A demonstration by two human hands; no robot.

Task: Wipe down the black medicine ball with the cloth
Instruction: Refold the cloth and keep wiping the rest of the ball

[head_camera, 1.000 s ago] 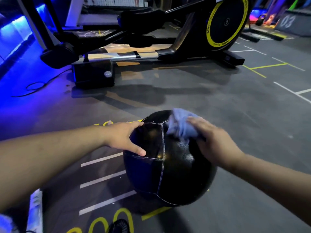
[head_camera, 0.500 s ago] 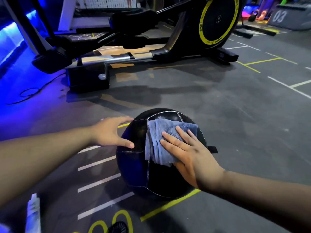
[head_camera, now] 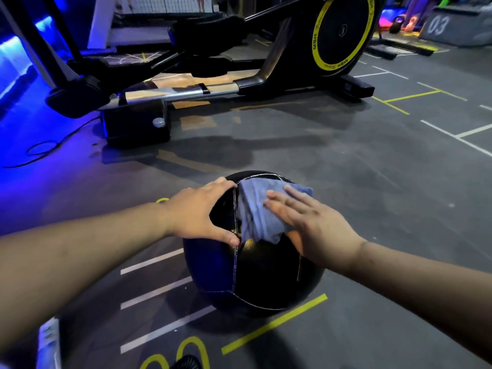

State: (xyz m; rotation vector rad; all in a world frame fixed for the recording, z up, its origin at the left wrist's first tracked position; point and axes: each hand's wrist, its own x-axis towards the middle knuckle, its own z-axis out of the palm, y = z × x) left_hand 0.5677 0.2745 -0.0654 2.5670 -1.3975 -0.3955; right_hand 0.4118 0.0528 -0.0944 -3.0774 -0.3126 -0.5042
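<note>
Black medicine ball (head_camera: 255, 275) sits on the grey gym floor (head_camera: 372, 182), straddling a yellow painted line (head_camera: 274, 323) and well in front of an elliptical trainer (head_camera: 340, 35). The left hand (head_camera: 197, 214) braces its upper left side with fingers and thumb spread wide. The right hand (head_camera: 311, 225) lies flat on top, fingers straight and slightly fanned, pressing the cloth (head_camera: 255, 206) onto the crown; its thumb is hidden under the fabric, so a pinch there cannot be ruled out. The main risk is rolling: a sphere touches the floor at one small patch, so a hard sideways stroke could push it out from under the bracing hand. The cloth is held by pressure alone and could slide free or bunch up further, wiping only a narrow strip. The ball's skin looks like grained, faintly glossy synthetic leather in curved panels joined by pale stitched seams, where grime may lodge. The cloth is soft, blue-grey and crumpled into folds.
</note>
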